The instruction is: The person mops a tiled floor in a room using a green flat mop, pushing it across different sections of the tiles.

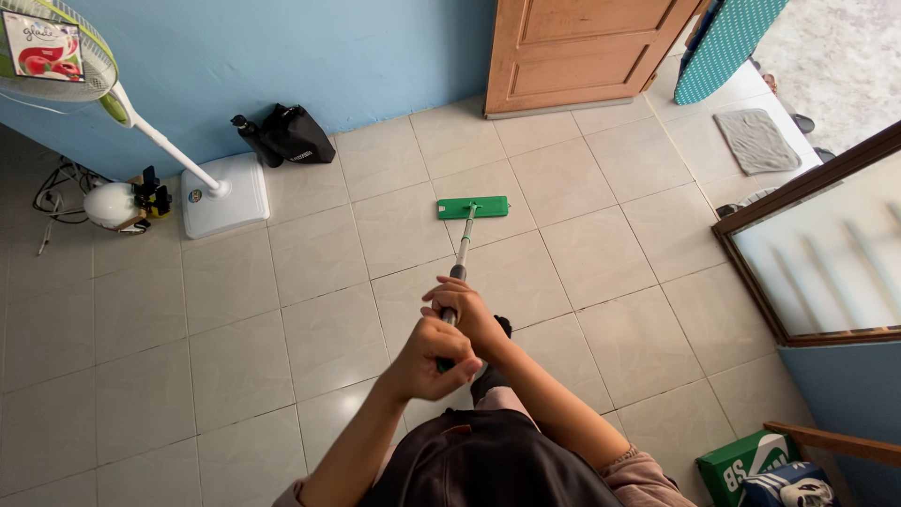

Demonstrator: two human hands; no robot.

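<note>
Room: you stand on a pale tiled floor (pixel 310 253) with a blue wall (pixel 282 56) ahead and a wooden door (pixel 582 52) at its right end
Mop: a flat mop with a green head (pixel 472 207) lies flat on the tiles in front of you, just short of the door; its slim handle (pixel 463 252) runs straight back toward your body
Right hand: your right hand (pixel 462 310) sits higher up the handle, fingers curled tight around it
Left hand: your left hand (pixel 434 359) grips just below, fingers wrapped closed on the handle's end, touching the right hand
Foot: one dark-socked foot (pixel 490 376) shows under your forearms, beside the handle
Left side: a white pedestal fan (pixel 221 192) stands on its square base near the wall, with a black bag (pixel 293 136) leaning against the wall just beside it and a tangle of cables (pixel 61 192) further left
Right side: a grey mat (pixel 755 141) lies by the open doorway, a wood-framed glass panel (pixel 826 253) runs along the right, and a green shoebox (pixel 741 465) sits in the lower corner
</note>
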